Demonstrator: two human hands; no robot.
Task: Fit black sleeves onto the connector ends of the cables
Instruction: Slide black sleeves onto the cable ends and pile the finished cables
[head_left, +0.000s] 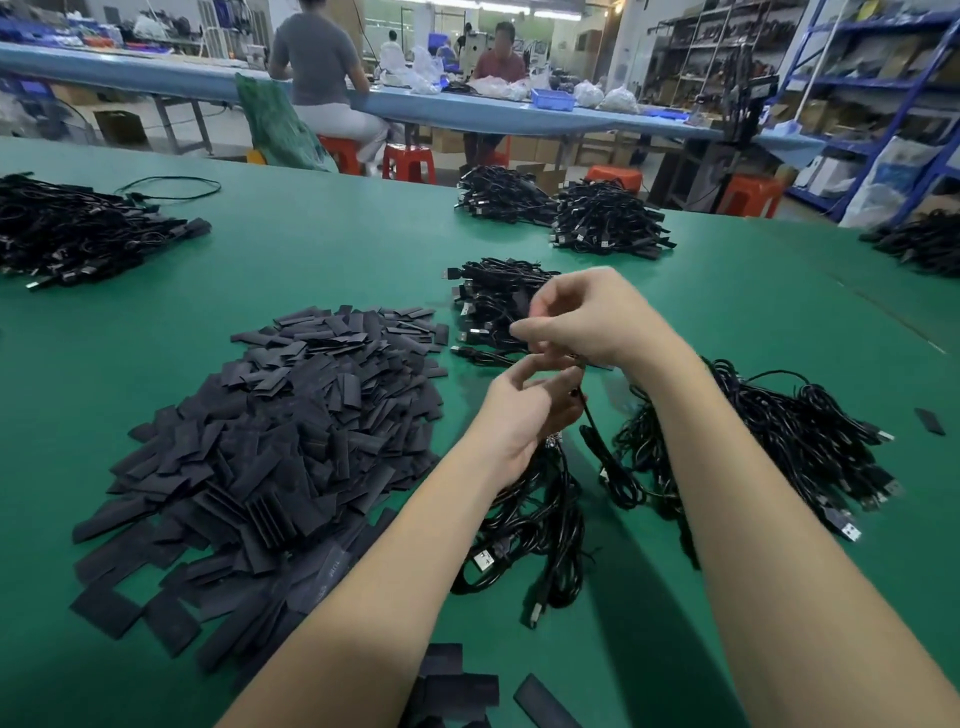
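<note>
A big heap of flat black sleeves lies on the green table at the left. My left hand and my right hand meet above the table centre. Both pinch the end of one black cable, which hangs down from my fingers to a loose bundle of cables below. The cable's connector end is hidden between my fingers. Whether a sleeve is on it cannot be seen.
More cable bundles lie behind my hands, at the right, at the far left and at the far edge. Loose sleeves lie near the front edge. People sit at a blue bench beyond.
</note>
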